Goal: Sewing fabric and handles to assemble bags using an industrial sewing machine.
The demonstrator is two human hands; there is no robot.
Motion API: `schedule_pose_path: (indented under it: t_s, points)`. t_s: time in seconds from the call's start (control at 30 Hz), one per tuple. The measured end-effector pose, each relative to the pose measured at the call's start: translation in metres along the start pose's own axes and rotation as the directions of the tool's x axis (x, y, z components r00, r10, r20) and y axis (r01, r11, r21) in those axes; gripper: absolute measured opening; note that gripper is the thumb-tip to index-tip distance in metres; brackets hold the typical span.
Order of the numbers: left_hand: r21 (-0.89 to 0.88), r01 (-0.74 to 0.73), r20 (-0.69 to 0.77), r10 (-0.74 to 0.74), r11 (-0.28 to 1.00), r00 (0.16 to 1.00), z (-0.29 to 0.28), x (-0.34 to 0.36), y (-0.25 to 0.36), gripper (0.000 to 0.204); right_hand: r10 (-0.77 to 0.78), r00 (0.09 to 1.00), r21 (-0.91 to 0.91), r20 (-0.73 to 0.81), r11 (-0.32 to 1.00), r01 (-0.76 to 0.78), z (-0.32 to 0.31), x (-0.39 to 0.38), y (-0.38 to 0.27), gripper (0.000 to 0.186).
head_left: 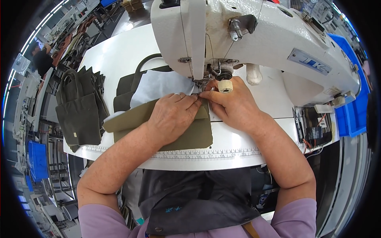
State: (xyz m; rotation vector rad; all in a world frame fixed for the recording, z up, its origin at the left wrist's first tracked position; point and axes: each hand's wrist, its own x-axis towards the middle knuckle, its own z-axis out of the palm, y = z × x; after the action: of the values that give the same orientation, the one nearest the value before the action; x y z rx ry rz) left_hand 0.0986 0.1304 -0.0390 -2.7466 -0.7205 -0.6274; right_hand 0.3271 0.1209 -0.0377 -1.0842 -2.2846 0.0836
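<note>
My left hand (pixel 174 115), fingers together and curled, grips and presses a folded olive fabric piece (pixel 135 119) just left of the needle area. My right hand (pixel 234 103) pinches that fabric's edge beside the presser foot (pixel 200 88) of a white sewing machine (pixel 258 39). A white lining piece (pixel 154 85) lies beneath the presser foot, over a dark olive bag piece with a looped handle (pixel 143 61). The right fingertips are partly hidden by the machine's cream knob (pixel 225 86).
Stacked dark bag pieces (pixel 79 115) lie left on the white table (pixel 103 51), near a printed ruler strip (pixel 182 156). A tool tray (pixel 319 131) and blue bin (pixel 353 119) sit right. At far left are a blue crate (pixel 37 158) and another person (pixel 41 59).
</note>
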Motion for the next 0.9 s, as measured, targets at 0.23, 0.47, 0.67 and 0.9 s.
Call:
schedule_pose_path:
  t_s: [0.23,0.47,0.67,0.9]
  points:
    - [-0.129,0.249,0.059,-0.244,0.960,0.968,-0.011,-0.002,0.024,0.044,0.026,0.999,-0.016,0.029,1.000,-0.026,-0.002,0.001,-0.004,0.026]
    - [-0.177,0.241,0.047,-0.236,0.954,0.971,-0.002,0.002,0.009,0.037,0.029,0.999,-0.124,-0.017,0.992,-0.031,0.004,0.001,-0.001,0.018]
    - [-0.185,0.180,0.001,-0.183,0.966,0.983,0.002,0.006,-0.013,0.035,0.023,0.998,-0.181,-0.063,0.983,-0.034,0.003,0.001,-0.003,0.013]
    - [-0.238,0.117,-0.018,-0.125,0.964,0.992,0.005,0.008,-0.025,0.037,0.031,0.997,-0.203,-0.067,0.978,-0.044,0.001,0.002,-0.005,0.010]
